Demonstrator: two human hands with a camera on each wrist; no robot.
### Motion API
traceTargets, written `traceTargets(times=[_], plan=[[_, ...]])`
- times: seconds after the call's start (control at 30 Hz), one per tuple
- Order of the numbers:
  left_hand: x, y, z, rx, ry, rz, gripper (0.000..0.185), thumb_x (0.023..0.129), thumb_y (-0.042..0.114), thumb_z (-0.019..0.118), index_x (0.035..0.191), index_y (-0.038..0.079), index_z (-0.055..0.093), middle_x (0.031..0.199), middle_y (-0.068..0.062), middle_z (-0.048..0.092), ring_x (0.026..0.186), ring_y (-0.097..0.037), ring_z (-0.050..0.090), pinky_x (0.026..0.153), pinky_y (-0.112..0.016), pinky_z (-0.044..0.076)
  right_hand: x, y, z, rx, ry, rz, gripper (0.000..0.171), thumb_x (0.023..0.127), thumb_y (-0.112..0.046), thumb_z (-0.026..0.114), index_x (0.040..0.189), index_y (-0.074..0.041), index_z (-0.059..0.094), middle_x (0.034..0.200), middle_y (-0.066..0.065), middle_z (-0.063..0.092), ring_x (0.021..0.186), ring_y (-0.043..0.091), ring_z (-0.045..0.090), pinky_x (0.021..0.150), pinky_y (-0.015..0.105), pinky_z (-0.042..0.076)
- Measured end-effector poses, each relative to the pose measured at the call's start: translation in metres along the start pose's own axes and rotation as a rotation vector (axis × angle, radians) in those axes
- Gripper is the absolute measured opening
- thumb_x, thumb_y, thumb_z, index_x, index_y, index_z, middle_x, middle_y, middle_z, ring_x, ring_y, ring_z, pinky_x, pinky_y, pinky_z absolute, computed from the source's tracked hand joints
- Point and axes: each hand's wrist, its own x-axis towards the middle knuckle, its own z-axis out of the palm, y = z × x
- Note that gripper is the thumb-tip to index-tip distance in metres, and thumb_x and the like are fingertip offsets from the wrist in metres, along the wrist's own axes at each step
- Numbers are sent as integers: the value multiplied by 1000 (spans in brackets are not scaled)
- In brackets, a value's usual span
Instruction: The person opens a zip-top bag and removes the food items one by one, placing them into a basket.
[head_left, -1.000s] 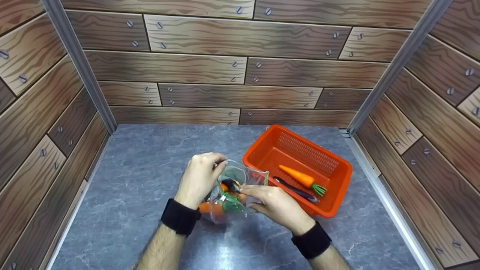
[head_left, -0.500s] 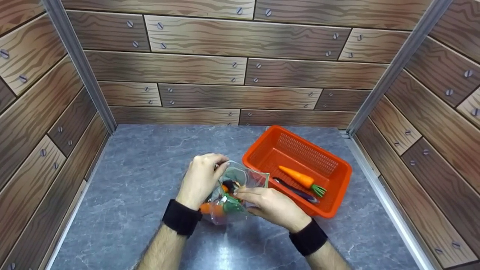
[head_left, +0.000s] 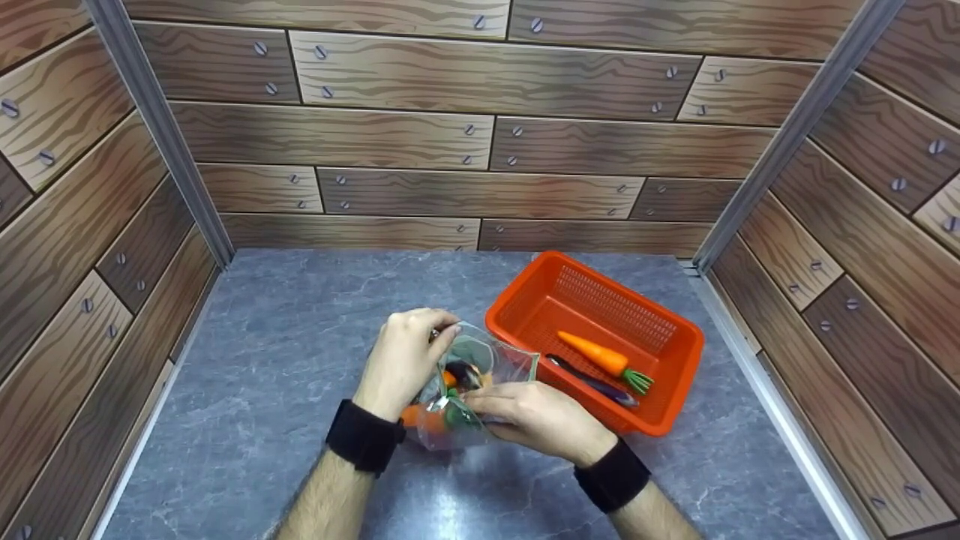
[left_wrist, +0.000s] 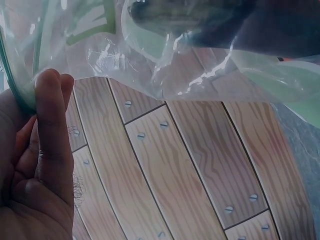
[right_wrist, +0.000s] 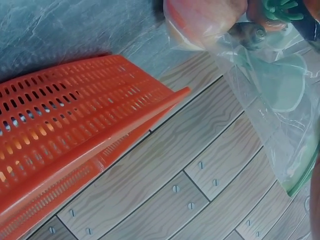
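Observation:
A clear plastic zip bag [head_left: 491,360] stands on the grey table, holding toy vegetables: an orange carrot [head_left: 411,415], something dark purple and some green leaves. My left hand [head_left: 442,334] pinches the bag's far left rim; the left wrist view shows its fingers [left_wrist: 50,125] on the green-edged plastic [left_wrist: 175,65]. Along the near rim, my right hand [head_left: 472,405] grips the bag. In the right wrist view the bag [right_wrist: 270,85] hangs close, and the hand itself is barely seen.
An orange mesh basket [head_left: 607,296] sits just right of the bag, also in the right wrist view [right_wrist: 75,135]. It holds a toy carrot [head_left: 592,352] and a purple eggplant [head_left: 592,382]. Wood-pattern walls enclose the grey marble table [head_left: 285,337] on three sides.
My right hand has slid a little left along the bag's near rim. The left hand and basket have stayed in place.

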Motion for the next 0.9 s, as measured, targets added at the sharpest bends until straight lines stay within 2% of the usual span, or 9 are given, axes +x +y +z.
traceTargets(times=[0.23,0.47,0.67,0.8,0.9], plan=[[0,-2,0,4,10,10,9,111,12,83,112,8,91,106,-9,91,94,-22,87,83,-40,73,-5,3,-3,41,22,34,44,101,-12,95,143,-16,82,135,0,88,121,15,85,100,29,71],[0,-3,0,4,23,6,7,109,11,85,111,9,91,105,-8,91,94,-22,87,84,-41,73,-9,6,-12,89,20,86,45,104,-16,93,147,-14,80,145,6,85,128,20,85,102,35,73],[0,-4,-2,-8,32,6,8,109,12,85,111,8,91,106,-8,91,95,-23,87,86,-43,73,-14,12,-18,94,80,50,49,100,-10,96,146,-12,81,143,7,86,126,22,86,102,38,73],[-1,-5,-3,-4,35,9,8,109,13,85,111,7,91,106,-8,91,95,-24,87,86,-43,73,-17,14,-20,101,111,41,51,97,-6,97,145,-10,81,142,8,87,124,21,86,99,35,72],[-1,-5,-3,-3,36,8,8,109,13,85,111,8,91,106,-9,91,95,-24,88,85,-42,74,-19,15,-22,140,116,65,50,97,-4,96,145,-10,81,140,8,87,116,18,86,91,30,71]])
